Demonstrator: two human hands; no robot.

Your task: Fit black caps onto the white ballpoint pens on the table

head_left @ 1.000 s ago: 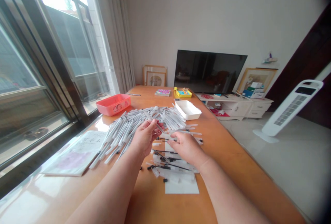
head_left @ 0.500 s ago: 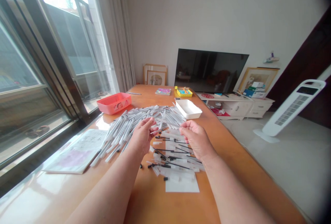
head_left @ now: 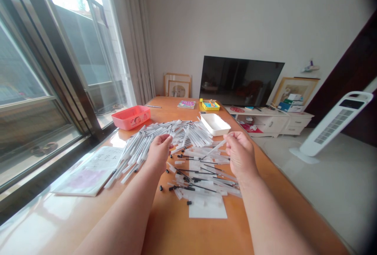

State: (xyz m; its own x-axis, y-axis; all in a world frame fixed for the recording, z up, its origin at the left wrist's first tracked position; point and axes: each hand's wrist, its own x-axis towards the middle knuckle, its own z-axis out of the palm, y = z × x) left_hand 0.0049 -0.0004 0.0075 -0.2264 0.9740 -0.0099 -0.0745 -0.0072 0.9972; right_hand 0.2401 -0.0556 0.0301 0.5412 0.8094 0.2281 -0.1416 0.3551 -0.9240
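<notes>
My left hand (head_left: 159, 151) is curled above the orange table (head_left: 182, 235), with the end of a white pen barrel (head_left: 176, 150) showing at its fingertips. My right hand (head_left: 240, 152) pinches a thin clear pen refill (head_left: 213, 150) that slants down to the left, towards the left hand. The two hands are apart. Between and under them lie loose refills, caps and clear tubes (head_left: 200, 180). A big heap of white pens (head_left: 153, 137) lies just beyond my left hand.
A white tray (head_left: 215, 124) stands behind the heap, and a pink basket (head_left: 131, 117) sits by the window. A booklet (head_left: 88, 170) lies at the left, a white sheet (head_left: 207, 210) under the parts. A yellow box (head_left: 208, 105) and a book (head_left: 186, 104) sit at the far end.
My right hand has lifted off the loose parts and moved right and up, now holding a refill. My left hand has dropped slightly and stayed curled. The hands have spread apart.
</notes>
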